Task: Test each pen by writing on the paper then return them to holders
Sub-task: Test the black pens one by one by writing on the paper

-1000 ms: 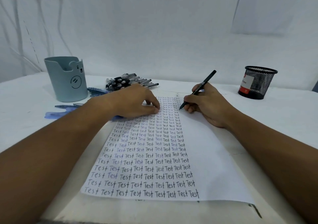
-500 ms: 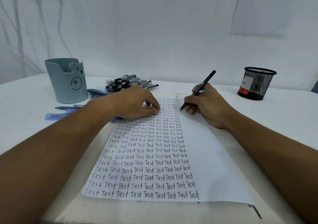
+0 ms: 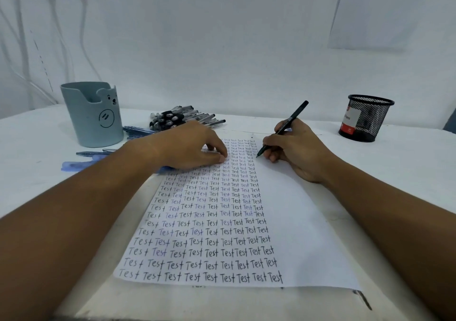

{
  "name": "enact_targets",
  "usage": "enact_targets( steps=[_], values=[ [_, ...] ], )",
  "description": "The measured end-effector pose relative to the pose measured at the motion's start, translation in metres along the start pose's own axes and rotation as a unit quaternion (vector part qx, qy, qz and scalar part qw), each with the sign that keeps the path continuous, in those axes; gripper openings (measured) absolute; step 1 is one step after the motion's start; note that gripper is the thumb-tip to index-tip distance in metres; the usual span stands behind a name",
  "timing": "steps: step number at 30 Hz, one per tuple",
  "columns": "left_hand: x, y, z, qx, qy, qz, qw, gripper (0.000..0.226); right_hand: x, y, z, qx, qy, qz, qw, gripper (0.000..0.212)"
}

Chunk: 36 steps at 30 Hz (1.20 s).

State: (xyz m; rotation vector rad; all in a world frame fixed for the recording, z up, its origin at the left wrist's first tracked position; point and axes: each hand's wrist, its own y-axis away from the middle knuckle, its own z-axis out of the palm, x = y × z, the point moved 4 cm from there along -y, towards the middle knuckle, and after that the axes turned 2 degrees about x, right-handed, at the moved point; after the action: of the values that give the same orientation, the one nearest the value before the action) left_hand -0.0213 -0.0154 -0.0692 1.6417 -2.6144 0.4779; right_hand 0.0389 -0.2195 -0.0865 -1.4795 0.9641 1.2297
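Observation:
A white paper [image 3: 296, 234] covered with rows of the word "Test" lies on the table. My right hand [image 3: 293, 150] grips a black pen [image 3: 283, 127] with its tip touching the paper at the right end of an upper row. My left hand [image 3: 190, 145] rests on the paper's upper left part, fingertips pressing it down. A pile of black pens [image 3: 180, 118] lies behind my left hand. Blue pens [image 3: 138, 130] lie beside a pale blue bear-faced holder [image 3: 92, 115]. A black mesh holder [image 3: 365, 118] stands at the far right.
More blue pens [image 3: 91, 153] and a blue cap or case [image 3: 76, 165] lie left of my left forearm. A white wall rises just behind the table. A dark mark [image 3: 362, 298] sits near the table's front right edge.
The pen tip has shifted slightly down the right column of words. My left hand stays pressed on the paper.

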Motion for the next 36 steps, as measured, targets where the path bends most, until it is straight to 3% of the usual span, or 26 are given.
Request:
enact_targets(
  steps=[17,20,22,24,28,33,36],
  values=[
    [0.002,0.001,0.001,-0.001,-0.002,-0.002,1.000,0.021,0.002,-0.002,-0.004,0.026,-0.003,-0.005,1.000,0.028],
    [0.000,0.001,-0.001,0.040,-0.016,-0.004,0.999,0.023,0.002,-0.003,-0.008,0.039,0.007,-0.015,0.999,0.016],
    [0.000,0.001,-0.005,0.107,-0.025,-0.007,0.994,0.025,-0.004,-0.001,-0.008,0.040,0.096,-0.057,0.993,0.008],
    [0.002,0.001,-0.009,0.180,-0.025,-0.003,0.983,0.030,-0.016,0.000,-0.005,0.046,0.253,-0.128,0.958,0.015],
    [0.010,0.004,-0.015,0.262,-0.027,0.005,0.965,0.048,-0.029,0.002,0.009,0.031,0.475,-0.233,0.848,0.022],
    [0.017,0.006,-0.019,0.282,-0.042,-0.002,0.958,0.064,-0.026,0.004,0.019,-0.011,0.555,-0.236,0.798,0.028],
    [0.015,0.002,-0.019,0.286,-0.056,0.010,0.957,0.035,-0.030,0.007,0.023,-0.026,0.565,-0.251,0.786,0.028]
  ],
)
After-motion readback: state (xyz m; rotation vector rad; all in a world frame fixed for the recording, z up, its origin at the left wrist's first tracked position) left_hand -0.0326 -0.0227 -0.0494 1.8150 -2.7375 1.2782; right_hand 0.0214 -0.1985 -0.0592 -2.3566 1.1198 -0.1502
